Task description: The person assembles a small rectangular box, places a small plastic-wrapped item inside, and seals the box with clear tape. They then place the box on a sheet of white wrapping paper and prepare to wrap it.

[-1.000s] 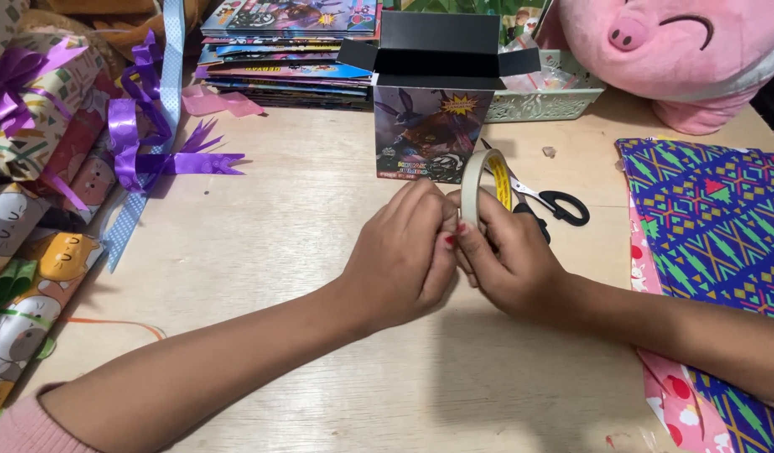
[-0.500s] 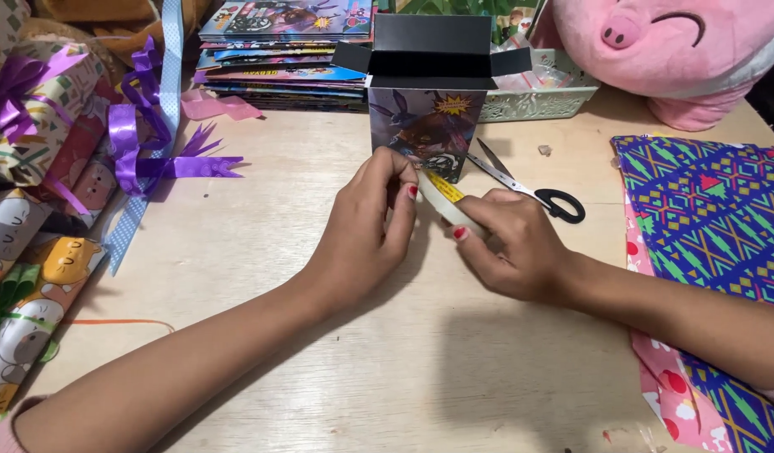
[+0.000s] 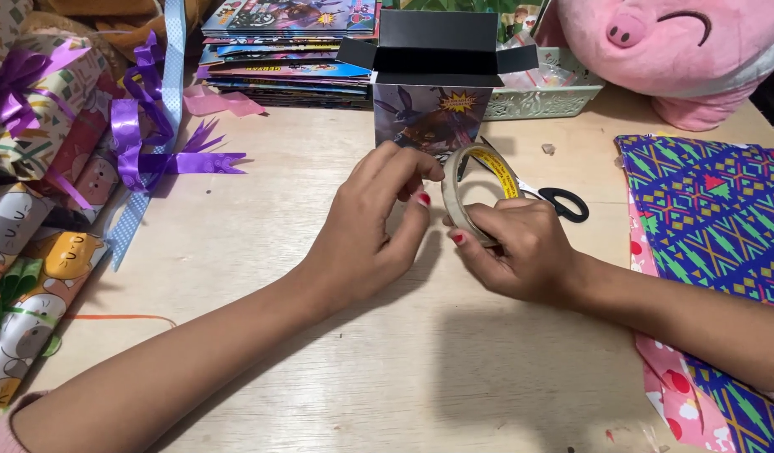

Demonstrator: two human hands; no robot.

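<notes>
while purple ribbon [image 3: 144, 155] lies far left on the wooden table [image 3: 320, 386], the left hand [image 3: 366, 231] pinches at the tape roll [image 3: 471, 189], which the right hand [image 3: 517, 247] grips upright, just before the open box [image 3: 433, 92]; scissors [image 3: 555, 200] behind.

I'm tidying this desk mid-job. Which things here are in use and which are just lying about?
In use:
roll of tape, held in the right hand
left hand, its fingers at the roll

Lying about:
scissors
open box
purple ribbon
patterned wrapping paper
pink plush pig
</notes>
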